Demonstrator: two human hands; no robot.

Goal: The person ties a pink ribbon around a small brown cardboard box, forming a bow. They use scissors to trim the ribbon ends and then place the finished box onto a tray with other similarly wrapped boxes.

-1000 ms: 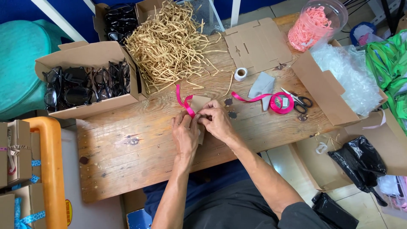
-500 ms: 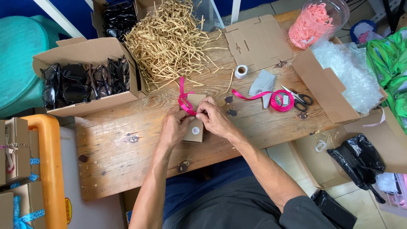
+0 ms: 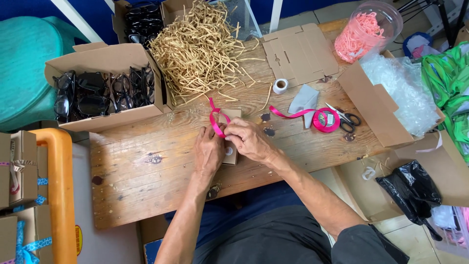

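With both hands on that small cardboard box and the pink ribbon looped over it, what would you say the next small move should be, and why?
Probably draw the ribbon ends snug. The left hand and right hand pinch the pink ribbon over the small brown cardboard box, yet a loop stands loose above the box's far edge. Whether a knot is started is hidden by the fingers.

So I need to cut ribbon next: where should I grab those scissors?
Take the scissors by their black loop handles, which point right, coming from above on the right. The blades point left toward the pink ribbon spool, lying flat on the wooden table.
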